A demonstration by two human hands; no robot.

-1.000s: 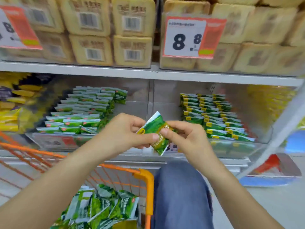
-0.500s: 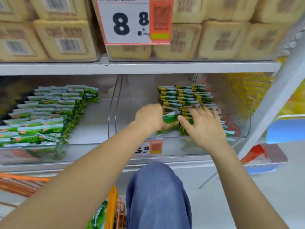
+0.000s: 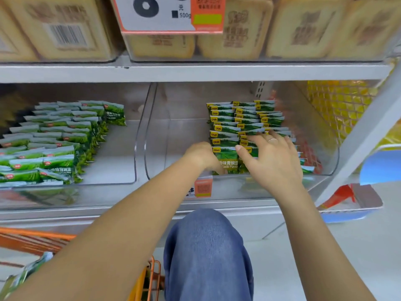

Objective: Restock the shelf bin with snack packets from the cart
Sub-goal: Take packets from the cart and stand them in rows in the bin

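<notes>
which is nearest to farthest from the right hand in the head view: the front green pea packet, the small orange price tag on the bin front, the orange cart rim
1. Front green pea packet: just left of the right hand, at its thumb.
2. Small orange price tag: lower left, on the clear bin's front.
3. Orange cart rim: far lower left, beside the knee.

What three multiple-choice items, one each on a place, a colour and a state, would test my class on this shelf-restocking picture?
1. Where is the front packet going?
A. right clear bin
B. top shelf
C. floor

2. What colour is the cart frame?
A. blue
B. orange
C. black

3. How is the right hand?
A. fist
B. hidden
C. fingers spread flat on the packets

Answers: 1 A, it stands at the front of the right bin. 2 B, orange bars show lower left. 3 C, its straight fingers lie across the rows while the left hand steadies the packet.
</notes>
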